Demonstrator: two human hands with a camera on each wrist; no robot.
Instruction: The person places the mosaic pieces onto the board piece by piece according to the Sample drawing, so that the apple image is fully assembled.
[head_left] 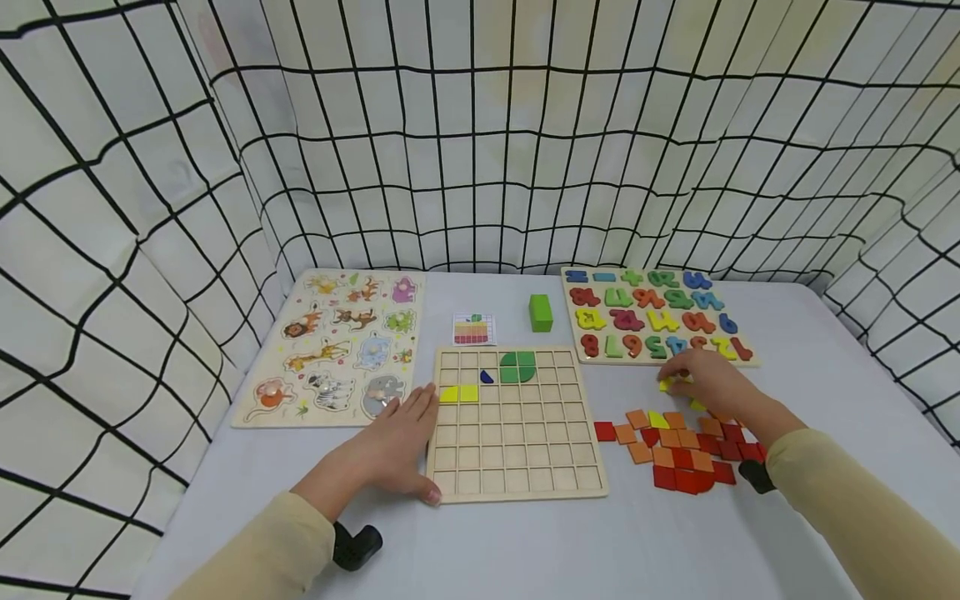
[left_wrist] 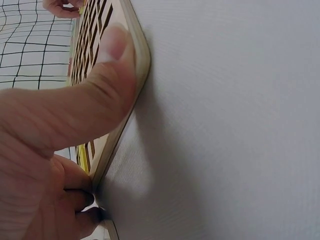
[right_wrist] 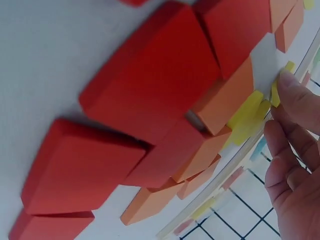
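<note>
A wooden grid board [head_left: 517, 457] lies in the middle of the table. Along its left edge rests my left hand [head_left: 397, 439], fingers extended; in the left wrist view the thumb [left_wrist: 114, 45] presses the near corner. On the board are two yellow squares [head_left: 459, 393] side by side, a dark blue piece [head_left: 487, 377] and a cluster of green pieces [head_left: 517, 367]. Out to the right, my right hand [head_left: 708, 383] pinches a small yellow tile [right_wrist: 275, 93] between thumb and fingers. Beneath and beside it spread loose red tiles [right_wrist: 155, 75] and orange tiles [right_wrist: 227, 102], with several yellow ones among them.
Behind the board lie a small pattern card [head_left: 473, 329] and a green block [head_left: 540, 313]. An animal puzzle [head_left: 337, 350] sits at the left, a number puzzle [head_left: 656, 321] at the back right. Black netting [head_left: 472, 150] surrounds the white table.
</note>
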